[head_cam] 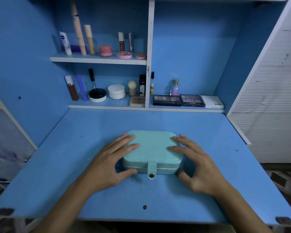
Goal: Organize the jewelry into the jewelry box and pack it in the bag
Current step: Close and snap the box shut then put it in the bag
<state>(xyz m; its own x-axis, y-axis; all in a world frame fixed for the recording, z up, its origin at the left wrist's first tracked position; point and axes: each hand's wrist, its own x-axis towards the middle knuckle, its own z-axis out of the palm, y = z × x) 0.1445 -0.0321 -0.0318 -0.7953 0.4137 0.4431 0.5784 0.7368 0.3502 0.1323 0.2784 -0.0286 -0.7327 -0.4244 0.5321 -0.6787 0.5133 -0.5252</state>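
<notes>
A mint-green jewelry box [151, 150] lies closed in the middle of the blue desk [74, 148], its strap with a metal snap button [151, 175] hanging over the front edge. My left hand [111, 163] holds the box's left side, fingers lying on the lid and thumb against the front wall. My right hand [196, 163] holds the right side the same way, fingers on the lid, thumb at the front right corner. No loose jewelry and no bag are in view.
Behind the desk, shelves hold cosmetics: tubes and pink jars [105, 50] on the upper shelf, a black-lidded jar [97, 95], white compacts [116, 91], a perfume bottle [175, 87] and eyeshadow palettes [191, 100] on the lower one. A white slatted wall [275, 98] stands to the right.
</notes>
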